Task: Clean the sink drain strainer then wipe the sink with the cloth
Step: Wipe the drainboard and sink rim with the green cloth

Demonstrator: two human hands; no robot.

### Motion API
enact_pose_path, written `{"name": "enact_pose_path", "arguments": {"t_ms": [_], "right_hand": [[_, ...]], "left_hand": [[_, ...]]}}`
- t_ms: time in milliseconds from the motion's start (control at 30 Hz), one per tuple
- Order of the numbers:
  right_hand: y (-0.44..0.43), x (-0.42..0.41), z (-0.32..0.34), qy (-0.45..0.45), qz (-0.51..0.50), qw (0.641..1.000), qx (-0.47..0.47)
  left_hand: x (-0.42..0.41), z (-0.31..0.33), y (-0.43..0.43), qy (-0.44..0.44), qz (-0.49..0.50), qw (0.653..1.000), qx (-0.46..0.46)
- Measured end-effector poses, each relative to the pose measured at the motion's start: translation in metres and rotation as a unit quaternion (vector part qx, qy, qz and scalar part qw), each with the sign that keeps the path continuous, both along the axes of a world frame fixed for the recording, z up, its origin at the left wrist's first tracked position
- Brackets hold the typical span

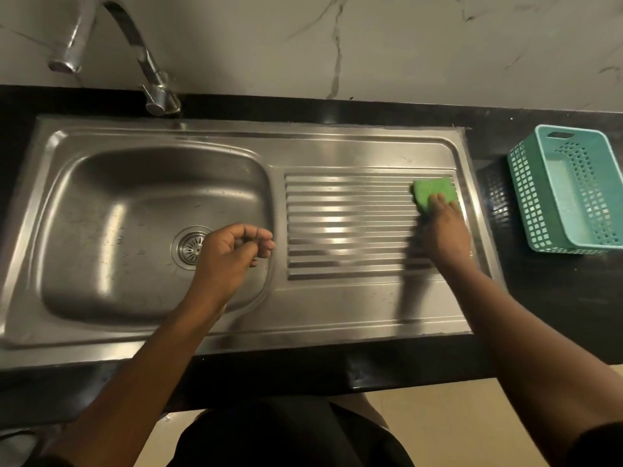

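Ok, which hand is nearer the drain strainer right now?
Left. The left hand hovers loosely curled just right of the drain strainer, over the basin. The right hand is far off, pressing the green cloth on the ribbed drainboard.

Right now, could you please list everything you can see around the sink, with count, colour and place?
Sink: one, steel, set in the counter, basin at left.
Drain strainer: one, steel, seated in the basin floor.
Drainboard: one, steel, ribbed, right of the basin.
Tap: one, chrome, behind the basin, no water visible.
Cloth: one, green, on the drainboard's far right corner.
Basket: one, teal, on the counter right of the sink.
Counter: one, black.
Wall: pale, veined, behind the counter.
Left hand: curled loosely above the basin, apparently holding nothing.
Right hand: pressing on the cloth.
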State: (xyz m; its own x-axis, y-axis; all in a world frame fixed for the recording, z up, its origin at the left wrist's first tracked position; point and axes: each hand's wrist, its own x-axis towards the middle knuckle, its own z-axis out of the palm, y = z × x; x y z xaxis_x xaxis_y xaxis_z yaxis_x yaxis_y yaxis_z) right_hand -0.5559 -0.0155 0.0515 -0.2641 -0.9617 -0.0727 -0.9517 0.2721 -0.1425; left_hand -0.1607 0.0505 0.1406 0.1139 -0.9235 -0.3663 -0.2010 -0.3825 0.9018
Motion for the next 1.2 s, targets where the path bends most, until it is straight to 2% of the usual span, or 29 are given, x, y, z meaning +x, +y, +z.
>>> {"name": "enact_pose_path", "arguments": {"t_ms": [67,133,300,400,500,667,833,900,967,1067,1133,1200], "right_hand": [[-0.009,0.019,-0.008,-0.009,-0.042,0.999,-0.003],[-0.014,0.056,-0.014,-0.023,-0.033,0.999,-0.017],[-0.006,0.197,-0.004,-0.152,0.113,0.982,-0.013],[0.006,0.255,0.008,-0.176,0.238,0.955,0.022],[0.007,0.263,0.011,-0.154,0.306,0.938,0.05],[0.007,0.213,0.013,-0.1,0.4,0.909,0.066],[0.017,0.139,0.003,-0.094,0.32,0.943,-0.007],[0.016,0.103,0.001,-0.082,0.225,0.97,-0.042],[0.013,0.062,0.003,-0.037,0.112,0.992,-0.035],[0.002,0.027,0.002,-0.006,0.005,1.0,-0.021],[-0.011,0.039,0.001,-0.054,-0.073,0.995,-0.031],[-0.024,0.068,-0.001,-0.086,-0.106,0.989,-0.05]], "left_hand": [[0.003,-0.001,0.001,0.002,0.0,1.0,0.001],[0.004,-0.001,0.001,0.006,-0.001,1.0,0.002],[0.01,-0.002,0.002,-0.002,0.008,1.0,0.007],[0.008,-0.001,0.002,-0.008,0.015,1.0,0.005],[0.007,-0.001,0.002,-0.014,0.015,1.0,0.007],[0.002,0.0,0.003,-0.007,0.018,1.0,0.001],[0.001,0.002,0.006,0.001,0.023,1.0,0.001],[0.004,0.002,0.007,0.0,0.02,1.0,0.0],[0.008,0.001,0.007,0.0,0.021,1.0,0.0],[0.011,0.0,0.006,0.0,0.024,1.0,0.005],[0.012,-0.002,0.005,0.004,0.025,1.0,0.009],[0.014,-0.003,0.003,0.008,0.027,0.999,0.015]]}}
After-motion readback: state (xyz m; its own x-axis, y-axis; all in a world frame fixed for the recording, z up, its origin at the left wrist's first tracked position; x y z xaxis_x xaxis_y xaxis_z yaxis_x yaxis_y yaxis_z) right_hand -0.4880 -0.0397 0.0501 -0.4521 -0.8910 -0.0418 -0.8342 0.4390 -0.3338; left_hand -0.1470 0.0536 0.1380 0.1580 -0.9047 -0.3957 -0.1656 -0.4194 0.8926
